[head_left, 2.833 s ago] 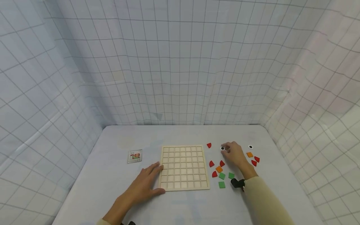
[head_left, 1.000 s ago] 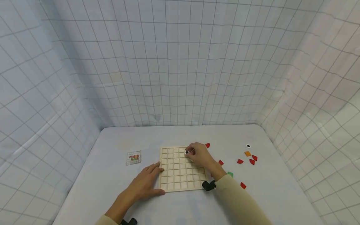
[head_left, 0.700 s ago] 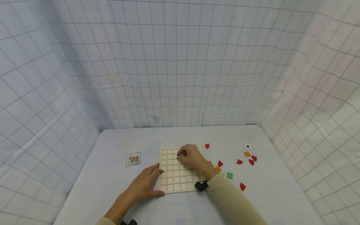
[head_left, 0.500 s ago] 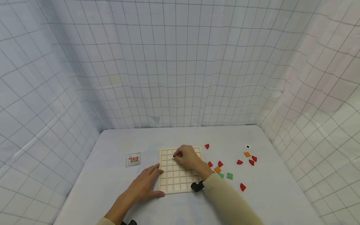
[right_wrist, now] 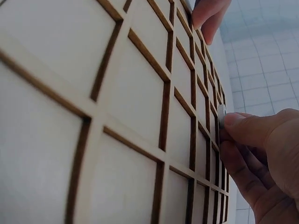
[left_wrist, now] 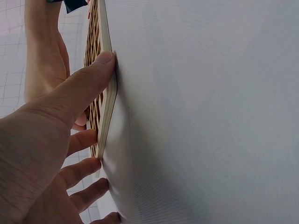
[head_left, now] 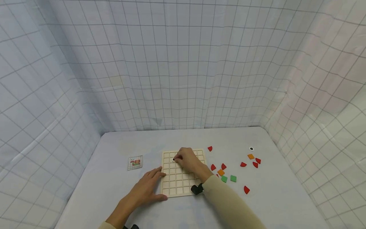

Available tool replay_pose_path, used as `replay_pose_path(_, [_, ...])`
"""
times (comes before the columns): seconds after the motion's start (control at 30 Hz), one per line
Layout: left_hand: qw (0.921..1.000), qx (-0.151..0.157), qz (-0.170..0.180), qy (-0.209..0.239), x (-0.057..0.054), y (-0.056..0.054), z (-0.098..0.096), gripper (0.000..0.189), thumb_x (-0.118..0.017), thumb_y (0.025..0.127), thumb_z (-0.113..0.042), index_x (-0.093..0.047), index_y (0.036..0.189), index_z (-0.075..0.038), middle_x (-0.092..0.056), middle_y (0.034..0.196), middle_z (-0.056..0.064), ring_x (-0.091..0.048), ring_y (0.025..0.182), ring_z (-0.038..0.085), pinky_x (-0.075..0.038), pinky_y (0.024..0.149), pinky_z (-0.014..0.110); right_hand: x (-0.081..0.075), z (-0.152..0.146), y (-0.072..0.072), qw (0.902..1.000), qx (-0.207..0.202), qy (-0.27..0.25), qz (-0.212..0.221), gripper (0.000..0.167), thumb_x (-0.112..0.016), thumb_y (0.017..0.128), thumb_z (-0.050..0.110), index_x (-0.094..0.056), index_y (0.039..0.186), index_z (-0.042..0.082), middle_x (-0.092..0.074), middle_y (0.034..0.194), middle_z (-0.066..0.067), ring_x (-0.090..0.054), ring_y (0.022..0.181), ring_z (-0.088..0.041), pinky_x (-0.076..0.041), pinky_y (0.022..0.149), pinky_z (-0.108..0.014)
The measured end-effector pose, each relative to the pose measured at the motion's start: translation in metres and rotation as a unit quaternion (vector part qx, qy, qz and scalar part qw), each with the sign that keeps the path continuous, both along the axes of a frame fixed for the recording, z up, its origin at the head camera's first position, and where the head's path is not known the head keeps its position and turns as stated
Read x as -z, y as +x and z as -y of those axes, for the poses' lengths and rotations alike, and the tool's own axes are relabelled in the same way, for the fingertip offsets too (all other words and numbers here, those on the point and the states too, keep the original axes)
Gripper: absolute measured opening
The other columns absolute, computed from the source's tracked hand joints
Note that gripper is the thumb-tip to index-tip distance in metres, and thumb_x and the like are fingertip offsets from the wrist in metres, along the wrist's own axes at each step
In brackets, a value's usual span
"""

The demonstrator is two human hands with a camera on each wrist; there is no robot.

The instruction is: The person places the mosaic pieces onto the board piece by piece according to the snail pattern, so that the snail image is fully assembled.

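My right hand [head_left: 188, 160] pinches a small white tile with a black dot [head_left: 173, 160] between thumb and fingertips, close over the upper left cells of the pale wooden grid board [head_left: 179, 183]. From the right wrist view, the white tile [right_wrist: 221, 114] stands right at the grid's raised ribs, thumb on its near face. Along the board's left side lies my left hand [head_left: 144, 187], fingers spread. Its thumb [left_wrist: 103, 60] touches the board's edge [left_wrist: 109, 107] near the front corner, and fingertips meet the left edge. The right forearm covers the board's lower right part.
Right of the board lie several red wedge pieces [head_left: 246, 190], orange squares [head_left: 221, 172], green squares [head_left: 233, 178] and another white tile with a black dot [head_left: 251, 149]. A gridded picture card [head_left: 135, 162] lies to the left. Hanging gridded cloth [head_left: 183, 95] surrounds the table.
My right hand picked up the white dotted tile from right of the board and carried it left over the board to its upper left cells. The left hand has stayed at the edge.
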State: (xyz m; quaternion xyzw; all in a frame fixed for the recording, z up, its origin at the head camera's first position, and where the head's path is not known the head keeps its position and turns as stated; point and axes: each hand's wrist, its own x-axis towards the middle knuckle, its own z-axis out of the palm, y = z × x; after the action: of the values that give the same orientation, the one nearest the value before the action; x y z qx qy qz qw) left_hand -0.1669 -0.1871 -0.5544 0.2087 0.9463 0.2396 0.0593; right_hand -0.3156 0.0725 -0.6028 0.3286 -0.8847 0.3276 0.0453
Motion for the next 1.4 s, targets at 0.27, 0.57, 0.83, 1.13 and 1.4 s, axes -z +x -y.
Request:
replay_pose_path(0.27, [1.0000, -0.003, 0.000, 0.005, 0.001, 0.001, 0.001, 0.092, -0.104, 0.082, -0.059, -0.067, 0.154, -0.014, -0.050, 0.181, 0.021, -0.054, 0.161, 0.053, -0.052, 0.127, 0.071, 0.016, 0.011, -0.009, 0.9995, 0.020, 0.020, 0.013, 0.010, -0.085, 0.110, 0.021, -0.093, 0.110, 0.016, -0.078, 0.106, 0.002, -0.071, 0.092, -0.005, -0.062, 0.080, -0.020])
replay_pose_path(0.57, [1.0000, -0.005, 0.000, 0.005, 0.002, 0.001, 0.001, 0.092, -0.104, 0.082, -0.058, -0.067, 0.153, -0.014, -0.051, 0.181, 0.021, -0.055, 0.160, 0.053, -0.053, 0.127, 0.070, -0.021, 0.020, 0.016, 0.9994, 0.020, 0.018, 0.022, 0.011, -0.085, 0.109, 0.017, -0.091, 0.107, 0.009, -0.075, 0.103, -0.004, -0.071, 0.091, -0.013, -0.064, 0.081, -0.027])
replay_pose_path(0.83, [0.9999, -0.008, 0.004, 0.007, 0.003, 0.000, 0.001, 0.091, -0.104, 0.082, -0.058, -0.066, 0.153, -0.015, -0.050, 0.182, 0.020, -0.054, 0.161, 0.053, -0.052, 0.127, 0.072, -0.009, 0.021, 0.006, 0.9986, 0.022, 0.013, 0.047, 0.008, -0.084, 0.109, 0.012, -0.091, 0.109, 0.009, -0.076, 0.104, -0.005, -0.072, 0.090, -0.012, -0.064, 0.079, -0.026])
replay_pose_path(1.13, [0.9998, -0.009, 0.009, 0.015, 0.005, 0.003, 0.001, 0.092, -0.104, 0.083, -0.059, -0.066, 0.154, -0.015, -0.050, 0.182, 0.020, -0.052, 0.163, 0.054, -0.051, 0.128, 0.074, -0.017, 0.008, 0.011, 0.9994, 0.021, 0.013, 0.025, 0.008, -0.085, 0.108, 0.013, -0.092, 0.111, 0.010, -0.078, 0.104, -0.005, -0.071, 0.092, -0.012, -0.064, 0.081, -0.028])
replay_pose_path(1.4, [0.9998, -0.017, 0.011, 0.009, 0.004, 0.003, -0.001, 0.092, -0.105, 0.083, -0.057, -0.066, 0.155, -0.015, -0.049, 0.183, 0.018, -0.051, 0.164, 0.051, -0.049, 0.131, 0.071, -0.050, -0.020, 0.027, 0.9983, 0.056, 0.010, 0.012, 0.008, -0.084, 0.107, 0.005, -0.089, 0.113, 0.003, -0.079, 0.106, -0.010, -0.076, 0.094, -0.018, -0.066, 0.083, -0.027])
